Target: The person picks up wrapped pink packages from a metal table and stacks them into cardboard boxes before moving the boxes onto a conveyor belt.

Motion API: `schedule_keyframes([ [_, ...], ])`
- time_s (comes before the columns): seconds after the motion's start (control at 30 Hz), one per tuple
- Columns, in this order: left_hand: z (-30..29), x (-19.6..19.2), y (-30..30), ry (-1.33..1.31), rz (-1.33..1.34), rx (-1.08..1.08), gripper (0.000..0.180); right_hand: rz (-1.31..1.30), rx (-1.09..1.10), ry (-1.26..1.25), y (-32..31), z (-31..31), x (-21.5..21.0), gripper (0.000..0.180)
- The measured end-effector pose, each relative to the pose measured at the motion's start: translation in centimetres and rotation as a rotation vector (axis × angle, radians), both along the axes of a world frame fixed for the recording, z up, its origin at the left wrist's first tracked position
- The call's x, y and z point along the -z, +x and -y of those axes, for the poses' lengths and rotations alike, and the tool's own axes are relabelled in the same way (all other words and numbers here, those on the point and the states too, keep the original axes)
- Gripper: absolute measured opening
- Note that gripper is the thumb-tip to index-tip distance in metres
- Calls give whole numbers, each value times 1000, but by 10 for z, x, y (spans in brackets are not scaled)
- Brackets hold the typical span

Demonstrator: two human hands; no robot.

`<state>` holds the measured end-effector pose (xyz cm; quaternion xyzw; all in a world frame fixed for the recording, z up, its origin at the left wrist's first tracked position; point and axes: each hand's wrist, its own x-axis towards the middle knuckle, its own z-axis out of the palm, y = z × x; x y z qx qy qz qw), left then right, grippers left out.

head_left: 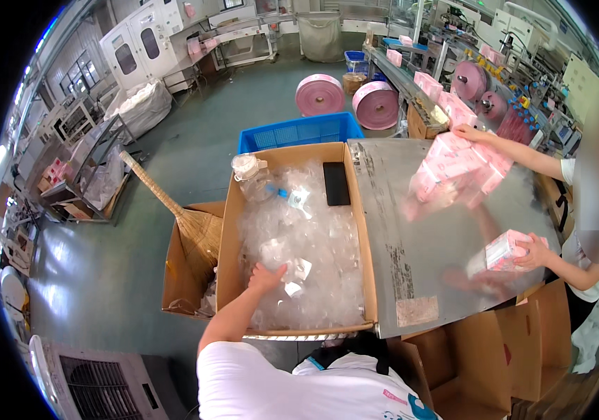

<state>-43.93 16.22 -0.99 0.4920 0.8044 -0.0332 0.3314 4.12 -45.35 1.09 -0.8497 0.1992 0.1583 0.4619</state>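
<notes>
The left hand (268, 278) is resting among clear plastic pieces (331, 245) inside the cardboard box (306, 154); a white scrap (302, 269) is lying just to its right. Whether its half-hidden fingers are gripping anything, I cannot tell.

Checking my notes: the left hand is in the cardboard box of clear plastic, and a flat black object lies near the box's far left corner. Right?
No: the head view shows the flat black object near the far right corner of the cardboard box. The left hand is inside.

The head-worn fisheye camera faces down and forward (edges bend at the rim), viewing the carton (230, 266) close below and the floor (128, 262) beyond.
</notes>
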Motion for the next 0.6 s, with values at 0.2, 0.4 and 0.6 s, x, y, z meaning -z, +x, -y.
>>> schedule_keyframes([
  [0.2,23,-21,77,171,353,623,96,-10,51,-94,2,9,27,54],
  [0.4,-101,-32,-19,627,230,149,59,-34,78,-216,-8,-15,10,51],
  [0.6,-137,50,-21,503,-205,292,85,-36,84,-267,-4,-19,3,48],
])
